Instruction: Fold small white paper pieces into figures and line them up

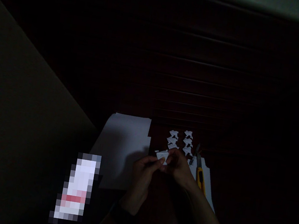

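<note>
The scene is very dark. My left hand (144,173) and my right hand (179,167) meet over a dark wooden surface, both pinching a small white piece of folded paper (163,155) between their fingertips. Just beyond the hands lie several small folded white paper pieces (180,141) in two short rows. A dark band circles my left wrist.
A white sheet of paper (124,146) lies left of the hands. A yellow utility knife (200,173) rests on another white sheet at the right. A blurred-out white and red object (77,187) sits at the lower left. A tan surface (8,123) fills the left side.
</note>
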A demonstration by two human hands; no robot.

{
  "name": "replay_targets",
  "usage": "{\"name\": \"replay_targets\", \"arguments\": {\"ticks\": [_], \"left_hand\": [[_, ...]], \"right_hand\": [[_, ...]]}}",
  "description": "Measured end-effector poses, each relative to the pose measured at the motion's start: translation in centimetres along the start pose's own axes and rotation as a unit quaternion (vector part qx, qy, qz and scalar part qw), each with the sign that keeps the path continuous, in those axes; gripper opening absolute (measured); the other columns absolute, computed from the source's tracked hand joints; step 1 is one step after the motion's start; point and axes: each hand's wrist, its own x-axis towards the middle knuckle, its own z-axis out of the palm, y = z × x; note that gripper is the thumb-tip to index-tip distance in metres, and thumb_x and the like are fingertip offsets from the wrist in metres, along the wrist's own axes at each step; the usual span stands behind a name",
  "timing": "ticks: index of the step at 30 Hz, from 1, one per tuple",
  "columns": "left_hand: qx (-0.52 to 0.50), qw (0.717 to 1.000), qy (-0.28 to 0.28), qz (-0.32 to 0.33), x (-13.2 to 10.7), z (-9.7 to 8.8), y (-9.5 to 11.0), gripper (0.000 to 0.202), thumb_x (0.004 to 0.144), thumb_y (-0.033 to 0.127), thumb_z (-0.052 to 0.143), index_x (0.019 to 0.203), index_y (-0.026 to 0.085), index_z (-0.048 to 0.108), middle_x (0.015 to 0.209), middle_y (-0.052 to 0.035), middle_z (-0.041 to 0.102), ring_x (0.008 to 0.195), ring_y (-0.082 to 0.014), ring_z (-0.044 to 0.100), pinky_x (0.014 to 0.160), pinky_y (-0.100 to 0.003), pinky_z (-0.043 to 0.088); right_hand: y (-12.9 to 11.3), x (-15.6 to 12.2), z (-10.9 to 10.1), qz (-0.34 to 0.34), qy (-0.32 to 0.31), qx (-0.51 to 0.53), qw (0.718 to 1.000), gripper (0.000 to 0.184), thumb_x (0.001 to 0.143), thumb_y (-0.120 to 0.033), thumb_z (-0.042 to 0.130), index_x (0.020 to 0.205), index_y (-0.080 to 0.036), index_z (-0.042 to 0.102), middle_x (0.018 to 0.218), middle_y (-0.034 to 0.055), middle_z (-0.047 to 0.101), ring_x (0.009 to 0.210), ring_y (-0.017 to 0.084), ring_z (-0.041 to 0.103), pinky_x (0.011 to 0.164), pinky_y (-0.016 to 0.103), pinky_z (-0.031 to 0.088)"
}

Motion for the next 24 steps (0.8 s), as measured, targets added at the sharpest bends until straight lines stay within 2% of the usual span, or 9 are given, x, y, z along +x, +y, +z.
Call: {"name": "replay_targets", "arguments": {"ticks": [5,11,14,19,24], "left_hand": [[-0.002,1.0,-0.01,-0.014,0.0,-0.1,-0.3,0.019,0.064,0.027,0.074,0.076,0.013,0.07,0.075,-0.006,0.069,0.072,-0.0176,0.061,0.066,-0.027,0.044],[0.029,0.996,-0.081,-0.017,0.1,-0.3,-0.2,0.018,0.069,0.03,0.071,0.073,0.012,0.07,0.074,-0.0076,0.07,0.072,-0.0177,0.061,0.067,-0.027,0.044],[0.029,0.996,-0.08,-0.013,0.2,-0.5,-0.3,0.02,0.069,0.03,0.071,0.074,0.012,0.071,0.074,-0.0083,0.07,0.072,-0.0184,0.062,0.066,-0.027,0.044],[-0.024,0.995,-0.089,-0.037,0.3,-0.6,-0.4,0.024,0.068,0.029,0.072,0.085,0.012,0.072,0.088,-0.0103,0.071,0.081,-0.0212,0.063,0.069,-0.028,0.046],[-0.023,0.994,-0.089,-0.052,0.3,-0.6,-0.3,0.022,0.068,0.029,0.071,0.083,0.012,0.072,0.082,-0.0096,0.071,0.075,-0.0202,0.064,0.068,-0.029,0.046]], "right_hand": [[0.2,-0.1,0.0,0.009,-0.007,0.024,1.0,0.041,0.058,-0.016,0.074,0.09,-0.022,0.049,0.072,-0.0048,0.053,0.066,0.013,0.055,0.057,0.024,0.044],[-0.2,0.1,-0.1,0.037,-0.004,0.03,0.999,0.044,0.054,-0.016,0.076,0.087,-0.022,0.047,0.069,-0.0059,0.053,0.061,0.012,0.055,0.055,0.025,0.046],[-0.7,0.0,-0.2,0.058,-0.021,0.046,0.997,0.046,0.053,-0.017,0.077,0.086,-0.022,0.047,0.071,-0.005,0.056,0.065,0.014,0.057,0.057,0.026,0.048],[-1.1,-0.2,-0.5,0.072,-0.053,0.043,0.995,0.045,0.056,-0.017,0.077,0.091,-0.022,0.05,0.08,-0.0016,0.061,0.074,0.015,0.059,0.064,0.028,0.049],[-0.2,0.0,-0.3,0.065,-0.032,0.06,0.996,0.047,0.053,-0.018,0.077,0.09,-0.022,0.048,0.075,-0.003,0.057,0.066,0.015,0.059,0.056,0.027,0.048]]}}
